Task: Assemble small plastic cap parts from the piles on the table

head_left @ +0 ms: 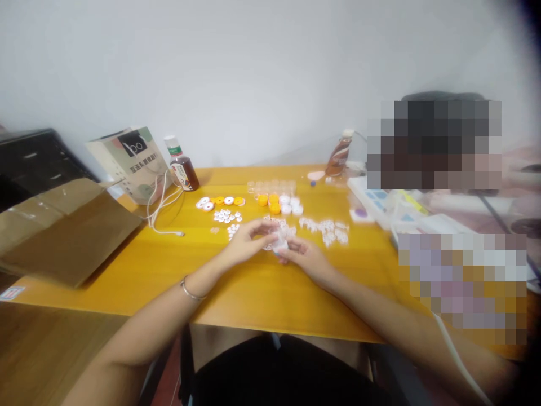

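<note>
A small clear plastic piece (279,242) is held between my two hands above the middle of the table; blur hides its exact kind. My left hand (252,238) is closed on its left side, fingers curled over the top. From the right, my right hand (306,256) pinches its lower edge. Under and behind the hands lie several small white parts (228,215), orange and white rings (217,201), and orange round caps (274,207) beside white ones (291,205). Clear cups (273,187) stand in rows farther back. More translucent pieces (333,231) are heaped to the right.
On the left are an open cardboard box (63,231), a paper bag (131,163), a brown bottle (182,169) and a white cable (158,217). Another bottle (339,155) stands back right. A blurred-out person (439,146) sits at right by a white case (372,197).
</note>
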Demonstrator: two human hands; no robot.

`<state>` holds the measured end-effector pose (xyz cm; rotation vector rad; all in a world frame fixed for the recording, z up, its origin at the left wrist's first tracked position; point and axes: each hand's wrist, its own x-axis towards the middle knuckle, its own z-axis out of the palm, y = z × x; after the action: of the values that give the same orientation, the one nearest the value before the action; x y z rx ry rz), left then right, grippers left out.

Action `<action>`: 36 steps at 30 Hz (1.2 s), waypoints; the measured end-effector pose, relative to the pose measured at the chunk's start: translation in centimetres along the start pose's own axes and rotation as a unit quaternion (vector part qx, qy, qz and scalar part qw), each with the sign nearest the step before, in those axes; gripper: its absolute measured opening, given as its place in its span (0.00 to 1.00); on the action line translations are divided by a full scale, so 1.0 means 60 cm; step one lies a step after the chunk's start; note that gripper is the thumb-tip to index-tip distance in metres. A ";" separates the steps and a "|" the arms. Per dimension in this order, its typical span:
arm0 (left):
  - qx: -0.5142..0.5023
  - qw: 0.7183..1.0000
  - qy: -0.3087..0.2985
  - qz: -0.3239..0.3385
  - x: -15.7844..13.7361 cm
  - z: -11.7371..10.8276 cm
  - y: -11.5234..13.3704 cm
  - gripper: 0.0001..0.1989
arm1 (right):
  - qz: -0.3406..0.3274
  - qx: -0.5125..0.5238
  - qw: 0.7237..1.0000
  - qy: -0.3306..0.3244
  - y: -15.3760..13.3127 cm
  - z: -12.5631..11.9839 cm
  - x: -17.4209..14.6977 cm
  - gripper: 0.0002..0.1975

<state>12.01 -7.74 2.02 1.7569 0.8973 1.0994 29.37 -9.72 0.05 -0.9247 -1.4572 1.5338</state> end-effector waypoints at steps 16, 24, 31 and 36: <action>-0.017 0.997 0.077 -0.011 -0.008 0.027 -0.009 0.15 | -0.057 -0.073 0.994 0.065 0.003 0.006 -0.007 0.12; -0.080 0.995 0.052 -0.024 -0.007 0.025 0.000 0.13 | -0.036 -0.043 0.998 0.029 -0.004 0.004 -0.007 0.12; -0.073 0.996 -0.051 -0.010 -0.006 0.003 0.013 0.19 | -0.034 -0.004 0.999 0.012 -0.012 0.003 -0.007 0.11; -0.068 0.997 0.045 -0.010 -0.005 0.017 0.001 0.17 | -0.040 -0.004 0.999 0.027 -0.013 0.007 -0.009 0.12</action>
<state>12.86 -8.31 1.73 1.5943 0.8704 1.2057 29.26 -10.41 0.83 -0.8955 -1.4451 1.4360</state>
